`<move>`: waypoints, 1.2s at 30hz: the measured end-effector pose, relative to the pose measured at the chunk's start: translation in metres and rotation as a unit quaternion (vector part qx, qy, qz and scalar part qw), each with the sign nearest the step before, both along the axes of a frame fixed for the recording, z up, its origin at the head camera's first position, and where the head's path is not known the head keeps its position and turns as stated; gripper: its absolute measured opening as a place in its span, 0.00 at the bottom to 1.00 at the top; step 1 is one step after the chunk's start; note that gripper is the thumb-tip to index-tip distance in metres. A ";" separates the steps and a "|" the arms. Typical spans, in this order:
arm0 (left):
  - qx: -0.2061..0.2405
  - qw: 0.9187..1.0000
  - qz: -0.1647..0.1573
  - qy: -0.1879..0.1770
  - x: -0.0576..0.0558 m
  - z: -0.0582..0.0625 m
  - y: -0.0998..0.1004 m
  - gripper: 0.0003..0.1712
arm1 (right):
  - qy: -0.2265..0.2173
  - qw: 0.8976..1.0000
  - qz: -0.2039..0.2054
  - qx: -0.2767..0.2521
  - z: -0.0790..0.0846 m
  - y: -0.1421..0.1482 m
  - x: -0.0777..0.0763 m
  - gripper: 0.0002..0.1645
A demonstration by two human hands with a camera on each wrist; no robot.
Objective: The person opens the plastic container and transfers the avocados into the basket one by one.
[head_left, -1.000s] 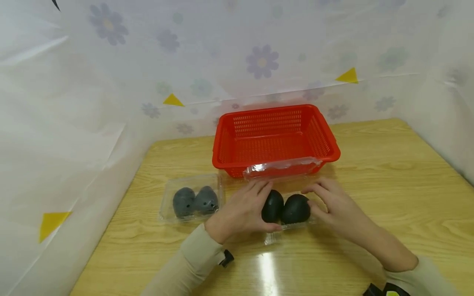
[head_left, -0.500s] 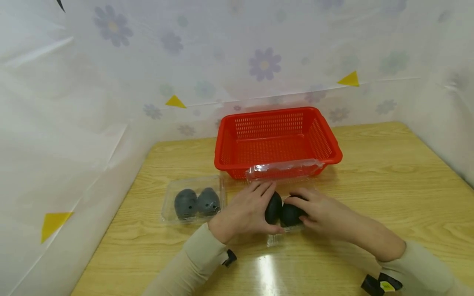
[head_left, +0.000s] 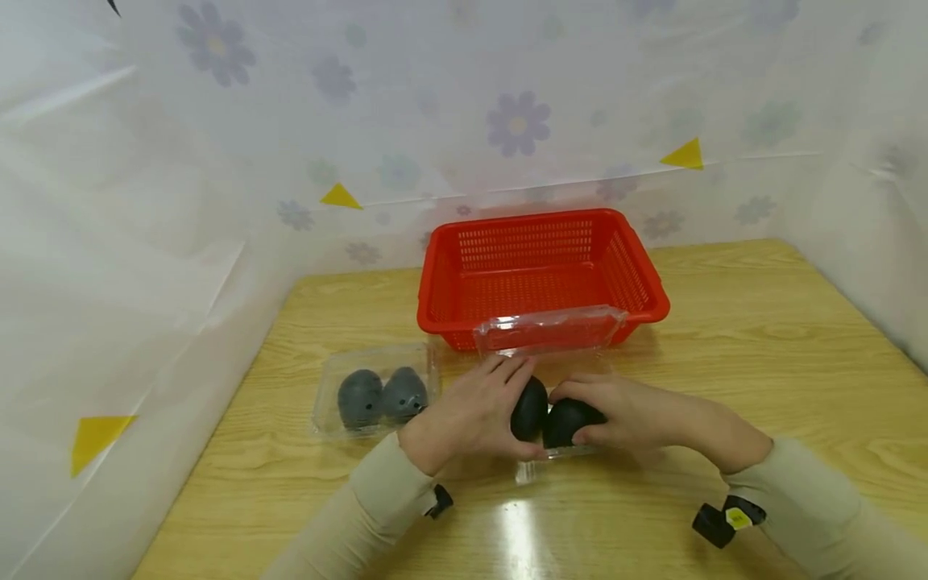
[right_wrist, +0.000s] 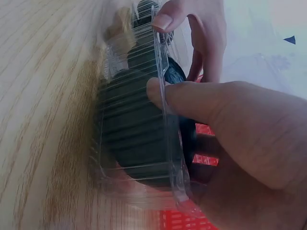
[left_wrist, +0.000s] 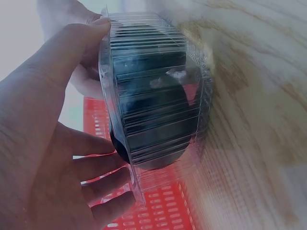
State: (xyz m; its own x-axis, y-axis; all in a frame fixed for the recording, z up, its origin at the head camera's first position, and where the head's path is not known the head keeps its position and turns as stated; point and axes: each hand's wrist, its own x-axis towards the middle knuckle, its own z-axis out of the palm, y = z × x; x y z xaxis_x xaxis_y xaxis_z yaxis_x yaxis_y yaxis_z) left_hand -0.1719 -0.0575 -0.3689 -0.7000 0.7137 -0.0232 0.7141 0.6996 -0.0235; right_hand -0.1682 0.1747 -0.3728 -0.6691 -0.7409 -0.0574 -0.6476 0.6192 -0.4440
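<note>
likely a settling or lifting step: left grip clasps the rims of an open, ridged clear-plastic clamshell on the yellowish wood-grain bench, right grip pinches the rightmost black egg-shaped object inside, next move calling for light, steady hold.

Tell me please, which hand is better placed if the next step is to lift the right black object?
Probably the right hand: its fingers and thumb curve around the right black object. The left hand holds the left end of the clear box, so it seems better suited to steadying.
</note>
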 end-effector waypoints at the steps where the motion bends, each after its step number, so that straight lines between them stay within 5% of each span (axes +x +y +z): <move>1: 0.000 1.000 0.000 0.001 0.000 0.000 -0.001 0.64 | -0.007 1.000 0.003 -0.003 0.000 -0.001 -0.001 0.29; 10: -0.005 1.000 0.015 -0.007 0.003 0.001 -0.015 0.64 | -0.013 1.000 -0.007 -0.010 0.002 -0.004 0.000 0.30; 19: -0.012 1.000 0.015 0.009 0.003 -0.001 -0.019 0.65 | 0.003 0.996 0.002 -0.088 0.027 0.002 -0.001 0.27; 36: -0.002 1.000 0.026 -0.004 0.004 -0.002 -0.028 0.65 | 0.034 0.994 0.002 -0.108 0.059 0.017 0.000 0.25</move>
